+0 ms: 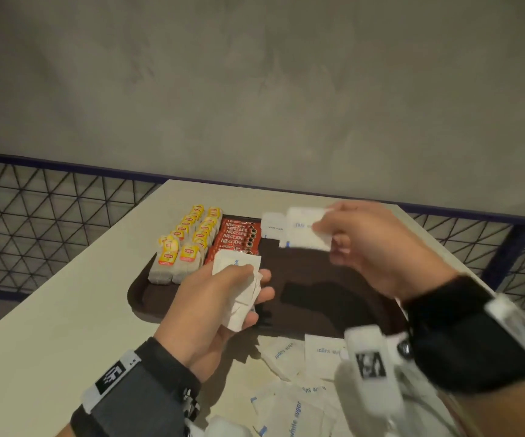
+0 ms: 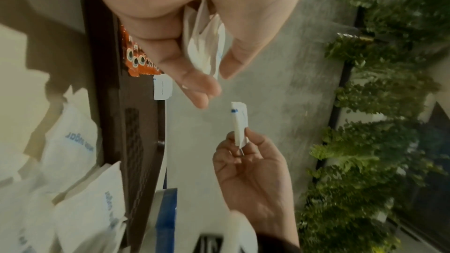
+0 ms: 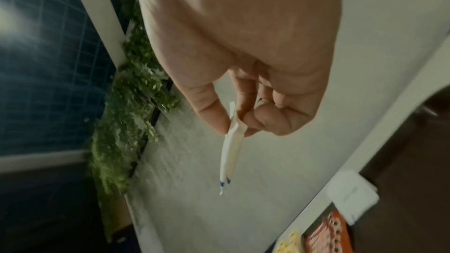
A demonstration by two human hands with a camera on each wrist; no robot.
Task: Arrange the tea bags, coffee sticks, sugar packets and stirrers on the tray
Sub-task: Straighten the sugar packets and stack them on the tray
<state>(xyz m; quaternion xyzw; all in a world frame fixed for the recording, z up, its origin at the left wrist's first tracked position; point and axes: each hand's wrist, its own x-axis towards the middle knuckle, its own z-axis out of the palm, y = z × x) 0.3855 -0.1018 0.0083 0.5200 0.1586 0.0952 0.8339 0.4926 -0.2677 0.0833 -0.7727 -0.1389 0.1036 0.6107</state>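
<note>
A dark brown tray (image 1: 318, 288) lies on the white table. Yellow-tagged tea bags (image 1: 188, 244) stand in rows at its far left, with red coffee sticks (image 1: 237, 238) beside them. One white sugar packet (image 1: 272, 227) lies flat on the tray's far side. My left hand (image 1: 223, 301) grips a stack of sugar packets (image 1: 239, 288) over the tray's near left; in the left wrist view the stack (image 2: 207, 45) sits between thumb and fingers. My right hand (image 1: 365, 244) pinches two sugar packets (image 1: 307, 230) above the tray's far side, seen edge-on in the right wrist view (image 3: 230, 151).
Several loose sugar packets (image 1: 289, 389) lie on the table in front of the tray's near edge. A wire mesh railing (image 1: 50, 216) runs behind the table on the left and right. Green foliage (image 2: 365, 141) and a grey wall lie beyond.
</note>
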